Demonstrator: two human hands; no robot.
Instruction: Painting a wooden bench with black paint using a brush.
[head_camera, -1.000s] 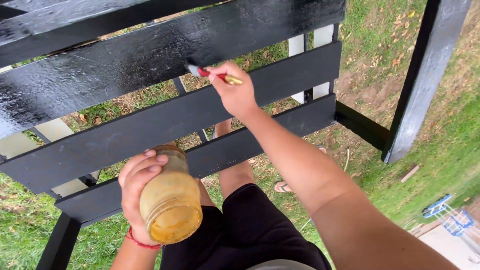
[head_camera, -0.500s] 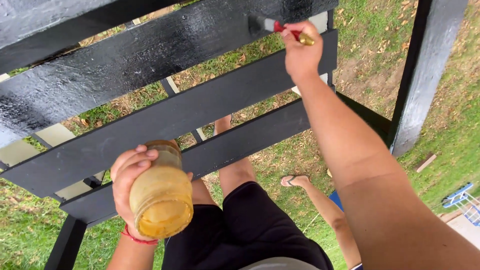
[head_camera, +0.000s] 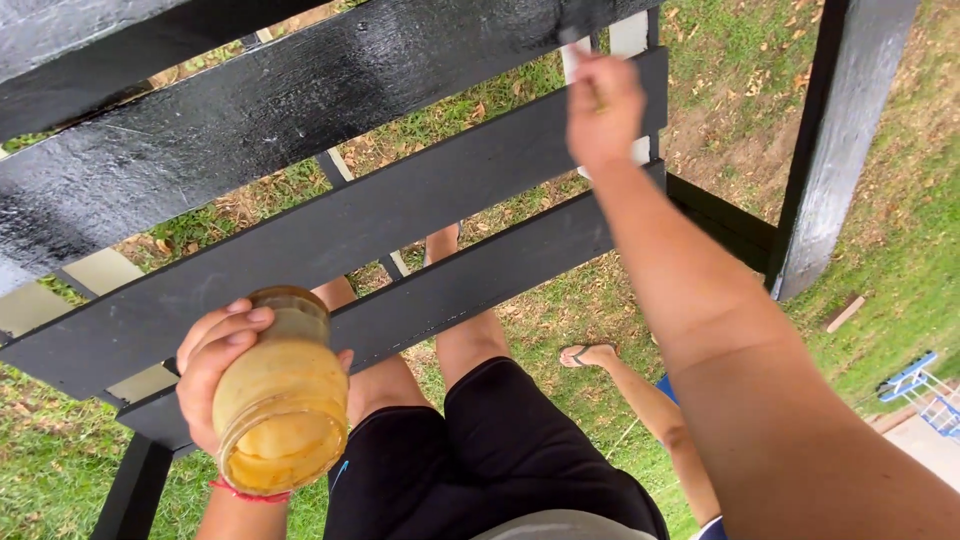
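— What's over on the left, at about eight o'clock?

— The left hand (head_camera: 215, 375) with its fingers (head_camera: 235, 322) wrapped tight around a yellowish jar (head_camera: 283, 395), which sits tipped with its base toward us. It's held close to the body and below the slats, I'd judge so that it stays within reach of the other arm without touching the black boards. A red band (head_camera: 250, 491) circles that wrist.

— And in the middle?

— Black wooden slats (head_camera: 330, 230) run slantwise from nine o'clock up toward one o'clock, glossy on the upper board (head_camera: 300, 85). Paler unpainted crosspieces (head_camera: 100, 272) show through the gaps, with grass (head_camera: 880, 230) beneath. The person's knees in black shorts (head_camera: 500, 450) are at six o'clock, pressed close under the lowest slat.

— The right side?

— The right hand (head_camera: 603, 110) is up at twelve o'clock, fingers closed around a thin handle that I take for a brush (head_camera: 572, 40); its tip meets the end of the upper board. The arm crosses over two slats to get there. A black post (head_camera: 840, 150) stands at two o'clock, clear of the arm. Someone else's leg and a sandalled foot (head_camera: 590, 355) lie on the grass at five o'clock.
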